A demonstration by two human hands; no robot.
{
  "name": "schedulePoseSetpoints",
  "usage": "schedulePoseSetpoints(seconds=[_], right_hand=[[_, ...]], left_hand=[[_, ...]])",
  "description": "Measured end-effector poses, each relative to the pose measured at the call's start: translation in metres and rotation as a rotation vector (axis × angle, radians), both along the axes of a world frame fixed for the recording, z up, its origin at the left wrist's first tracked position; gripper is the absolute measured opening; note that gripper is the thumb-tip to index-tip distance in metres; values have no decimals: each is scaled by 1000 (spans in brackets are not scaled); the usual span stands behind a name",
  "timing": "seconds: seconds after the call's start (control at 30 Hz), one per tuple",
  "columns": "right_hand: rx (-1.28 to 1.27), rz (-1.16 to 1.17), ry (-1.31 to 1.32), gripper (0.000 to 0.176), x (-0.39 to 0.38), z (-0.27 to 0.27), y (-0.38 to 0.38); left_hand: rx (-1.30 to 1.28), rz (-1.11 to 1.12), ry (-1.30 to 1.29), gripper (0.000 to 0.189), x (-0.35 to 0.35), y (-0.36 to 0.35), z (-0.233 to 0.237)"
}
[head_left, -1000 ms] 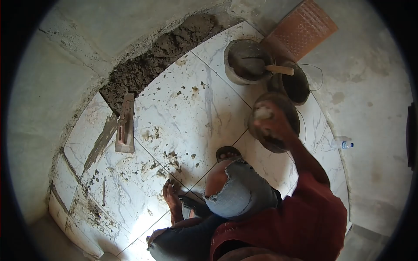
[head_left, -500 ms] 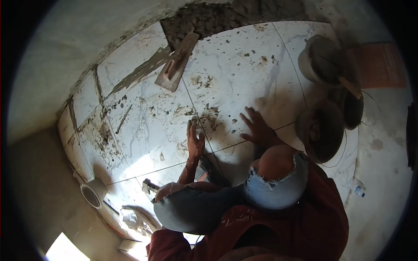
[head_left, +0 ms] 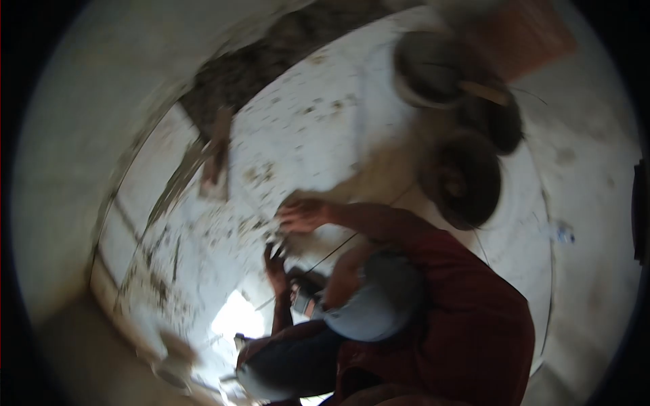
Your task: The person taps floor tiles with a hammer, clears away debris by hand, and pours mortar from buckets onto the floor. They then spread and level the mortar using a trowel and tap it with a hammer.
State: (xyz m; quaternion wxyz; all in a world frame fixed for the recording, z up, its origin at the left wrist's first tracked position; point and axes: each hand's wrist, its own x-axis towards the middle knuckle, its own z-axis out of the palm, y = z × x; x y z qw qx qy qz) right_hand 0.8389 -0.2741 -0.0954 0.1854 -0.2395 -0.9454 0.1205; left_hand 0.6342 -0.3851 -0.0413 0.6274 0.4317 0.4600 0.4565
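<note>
My left hand [head_left: 275,267] is low over the white marbled floor tiles [head_left: 325,159], fingers apart and nothing seen in them. Just above it in view, my right hand [head_left: 302,215] reaches across to the left, its fingers stretched out, slightly blurred and seemingly holding nothing. Both hands are close together above crumbs of mortar on the tiles. A flat trowel [head_left: 217,155] with a handle lies farther off to the left, its far end near the dark mortar bed [head_left: 264,61]. Beside my left wrist, a dark item with an orange part [head_left: 305,301] rests near my knee.
Dark buckets [head_left: 464,179] stand to the right, one with a wooden handle [head_left: 484,93] across it. Behind them is an orange-brown panel [head_left: 525,40]. A small clear bottle with a blue label [head_left: 563,233] lies at the right. Walls border the tiles on the left.
My right hand has swung left from the open tiles to beside my left hand. The view has turned, so the trowel and buckets appear farther left. The picture is blurrier.
</note>
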Motion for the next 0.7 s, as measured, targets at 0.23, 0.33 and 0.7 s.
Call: schedulePoseSetpoints(seconds=[0.23, 0.33, 0.7], right_hand=[[137, -73, 33, 17, 23, 13, 6], [-228, -219, 62, 18, 27, 18, 12], [-841, -1459, 393, 30, 237, 267, -79]], left_hand=[[-160, 94, 301, 58, -20, -4, -1], [82, -31, 425, 58, -22, -6, -10], [-113, 92, 283, 37, -1, -1, 7]])
